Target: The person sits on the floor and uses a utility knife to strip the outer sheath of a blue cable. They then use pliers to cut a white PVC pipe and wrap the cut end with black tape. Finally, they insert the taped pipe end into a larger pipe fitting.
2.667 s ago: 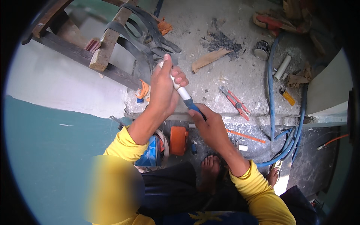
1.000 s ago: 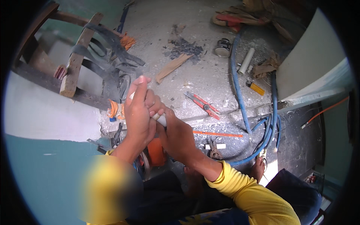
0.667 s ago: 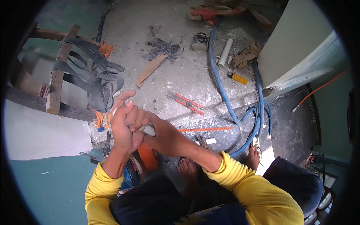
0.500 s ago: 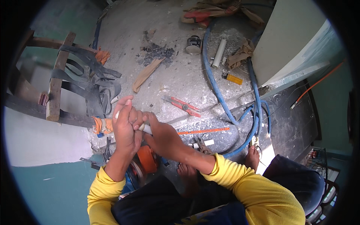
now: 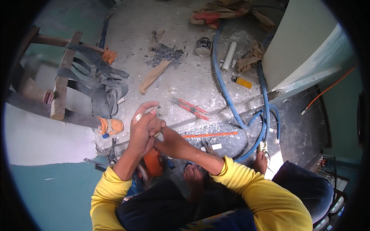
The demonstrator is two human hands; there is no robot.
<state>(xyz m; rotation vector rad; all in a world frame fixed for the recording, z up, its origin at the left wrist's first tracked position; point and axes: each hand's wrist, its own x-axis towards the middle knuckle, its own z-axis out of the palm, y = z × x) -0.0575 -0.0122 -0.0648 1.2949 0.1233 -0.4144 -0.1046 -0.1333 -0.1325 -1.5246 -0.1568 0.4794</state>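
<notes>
A white pipe (image 5: pixel 160 136) is held in both hands, raised in front of the knees; only small bits of it are seen between the fingers, the rest being covered. The left hand (image 5: pixel 145 130) is wrapped around the pipe, index finger lifted and bent, the other fingers curled in. The right hand (image 5: pixel 170 142) is closed around the end nearer the body, touching the left; its fingertips are mostly hidden. On the rough concrete floor (image 5: pixel 131 23) beyond, red-handled cutters (image 5: pixel 193 109) are laid near the step edge, a brown strip (image 5: pixel 156 76) farther off. An orange strip (image 5: pixel 210 135) is seen on the lower dark floor, with pliers (image 5: pixel 208 148) lying against a short white tube (image 5: pixel 217 146). A blue hose (image 5: pixel 220 79) is run between a black tin (image 5: pixel 203 47) and a longer white tube (image 5: pixel 229 56). At left, grey straps (image 5: pixel 94 59) are draped over a wooden frame (image 5: pixel 59 96); orange cloth (image 5: pixel 112 126) is wrapped at its lower end. Below the hands, an orange case (image 5: pixel 153 162) is partly seen.
</notes>
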